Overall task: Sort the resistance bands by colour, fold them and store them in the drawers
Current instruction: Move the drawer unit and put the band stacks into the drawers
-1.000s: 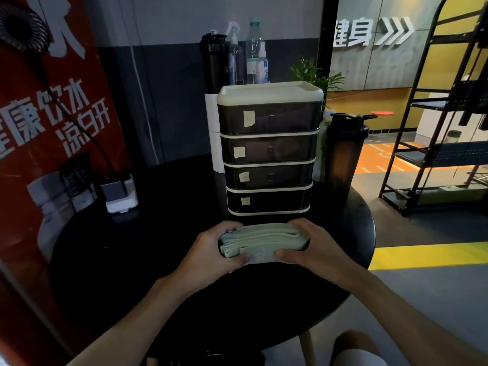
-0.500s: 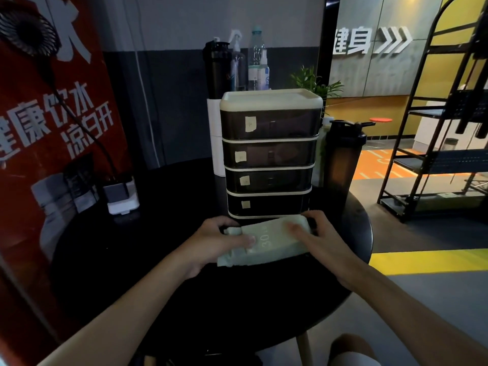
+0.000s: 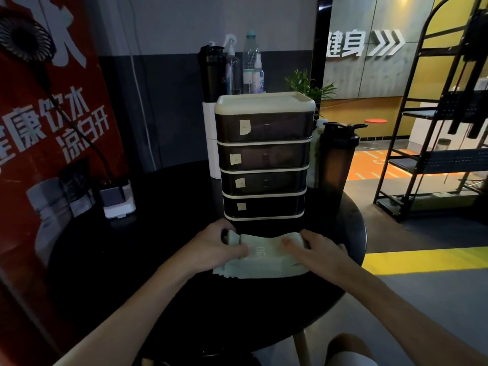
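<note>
A folded stack of pale green resistance bands (image 3: 264, 262), marked 30 on top, lies on the black round table (image 3: 158, 260) just in front of the drawer unit. My left hand (image 3: 214, 247) grips its left end, thumb on top. At the right end my right hand (image 3: 319, 250) holds the stack, thumb across the upper face. The drawer unit (image 3: 264, 157) has several dark drawers with small paper labels, all closed, under a cream lid.
A dark shaker bottle (image 3: 336, 165) stands right of the drawers. Bottles and a sprayer (image 3: 237, 70) stand behind on a white box. A power strip with a plug (image 3: 116, 198) sits at the table's left. A black metal rack (image 3: 435, 128) stands on the floor to the right.
The stack was held edge-on a little above the table; both hands tipped it flat with the 30 face up and lowered it onto the table near the bottom drawer.
</note>
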